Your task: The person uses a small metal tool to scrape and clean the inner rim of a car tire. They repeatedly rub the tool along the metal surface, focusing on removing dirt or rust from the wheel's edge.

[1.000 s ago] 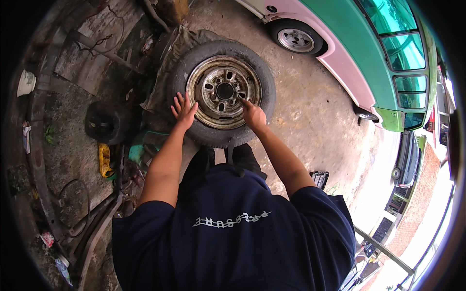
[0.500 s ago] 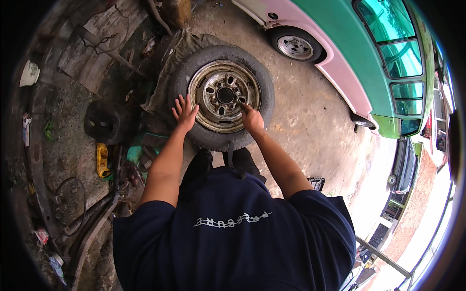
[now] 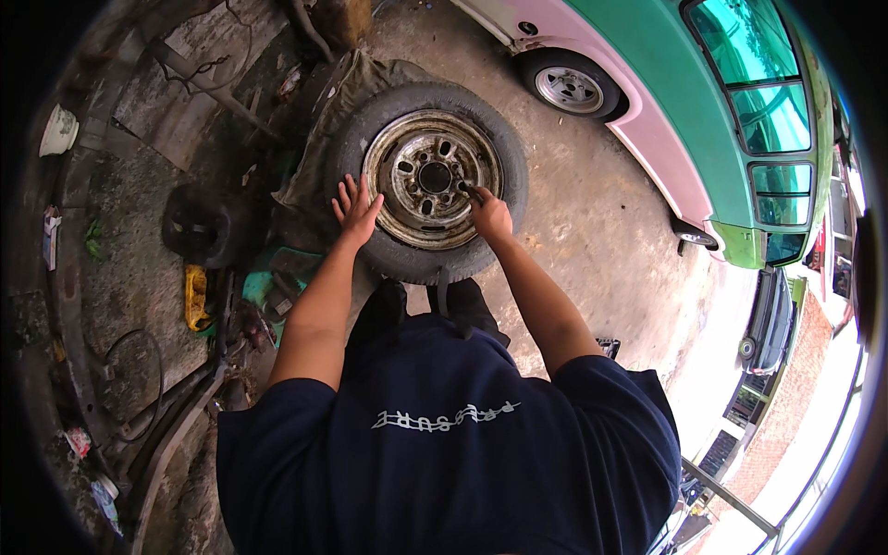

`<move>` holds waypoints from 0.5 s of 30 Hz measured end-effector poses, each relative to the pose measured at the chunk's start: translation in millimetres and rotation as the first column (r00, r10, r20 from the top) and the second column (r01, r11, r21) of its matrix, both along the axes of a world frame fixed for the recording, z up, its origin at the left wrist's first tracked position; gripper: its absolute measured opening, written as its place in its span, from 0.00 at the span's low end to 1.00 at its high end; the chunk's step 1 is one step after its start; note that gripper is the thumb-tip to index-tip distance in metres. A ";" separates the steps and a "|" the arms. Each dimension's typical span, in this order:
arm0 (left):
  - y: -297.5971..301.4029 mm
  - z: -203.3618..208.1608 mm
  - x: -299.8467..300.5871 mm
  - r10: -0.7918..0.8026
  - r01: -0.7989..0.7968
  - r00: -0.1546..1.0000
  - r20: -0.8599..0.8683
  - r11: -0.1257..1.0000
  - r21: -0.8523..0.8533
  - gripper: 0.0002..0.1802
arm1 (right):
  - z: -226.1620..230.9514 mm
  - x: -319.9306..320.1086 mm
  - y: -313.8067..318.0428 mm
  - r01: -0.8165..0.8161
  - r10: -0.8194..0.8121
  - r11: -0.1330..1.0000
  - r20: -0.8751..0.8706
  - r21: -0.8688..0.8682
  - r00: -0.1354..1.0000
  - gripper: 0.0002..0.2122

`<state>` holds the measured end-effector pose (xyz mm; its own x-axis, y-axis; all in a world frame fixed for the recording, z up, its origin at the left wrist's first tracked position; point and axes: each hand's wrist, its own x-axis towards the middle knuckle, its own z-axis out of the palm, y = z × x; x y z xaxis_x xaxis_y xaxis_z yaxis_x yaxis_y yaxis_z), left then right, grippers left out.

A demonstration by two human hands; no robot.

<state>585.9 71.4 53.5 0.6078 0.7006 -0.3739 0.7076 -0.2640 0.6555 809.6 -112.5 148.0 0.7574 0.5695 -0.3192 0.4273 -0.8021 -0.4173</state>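
Observation:
A wheel lies face up in front of me, a worn black tire around a rusty, dirt-streaked steel rim. Across the tire's left sidewall and the rim's edge rests my left hand, fingers spread. My right hand is closed over the right side of the rim. A small dark piece pokes out from its fingertips beside the bolt holes; its kind is hidden by the fingers. The dark round centre of the rim shows between the two hands.
Draped cloth lies along the wheel's far left. A black container, a yellow object and metal bars crowd the left. A green and pink van stands at the right on the concrete floor.
My right hand has shifted slightly right and away from me over the rim. The left hand stays spread on the wheel. The whole view has moved a little.

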 end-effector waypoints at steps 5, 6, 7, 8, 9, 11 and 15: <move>-0.6 -1.3 -0.6 0.001 -0.001 1.000 0.014 1.000 -0.008 0.45 | -2.2 -18.6 -8.4 -0.062 0.062 0.998 -0.027 -0.008 0.998 0.15; -0.3 -1.4 -0.7 0.001 -0.001 1.000 0.013 1.000 -0.009 0.45 | -0.7 -21.2 -12.2 -0.082 0.081 0.996 -0.020 -0.019 0.997 0.15; -0.1 -1.4 -0.9 0.000 0.000 1.000 0.012 1.000 -0.009 0.45 | 1.1 -22.5 -16.2 -0.100 0.100 0.995 0.012 -0.009 0.995 0.15; -0.1 -1.4 -1.2 0.001 -0.001 1.000 0.012 1.000 -0.007 0.45 | 2.9 -22.8 -20.0 -0.125 0.125 0.992 0.000 -0.033 0.992 0.15; 0.1 -1.6 -1.2 0.002 -0.002 1.000 0.012 1.000 -0.004 0.45 | 4.4 -22.1 -23.7 -0.150 0.151 0.988 0.014 -0.037 0.988 0.15; -0.3 -2.1 -0.6 0.001 -0.001 1.000 0.013 1.000 0.001 0.45 | 5.9 -17.7 -28.8 -0.169 0.168 0.986 0.024 0.009 0.985 0.16; -0.5 -2.9 -0.5 0.007 -0.007 1.000 0.009 1.000 0.015 0.45 | 1.8 -1.1 -26.9 -0.108 0.094 0.980 0.090 0.166 0.992 0.16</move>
<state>585.4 70.9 50.6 0.6057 0.7106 -0.3580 0.7038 -0.2686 0.6576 808.5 -139.4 149.8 0.7129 0.6849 -0.1507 0.5401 -0.6733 -0.5049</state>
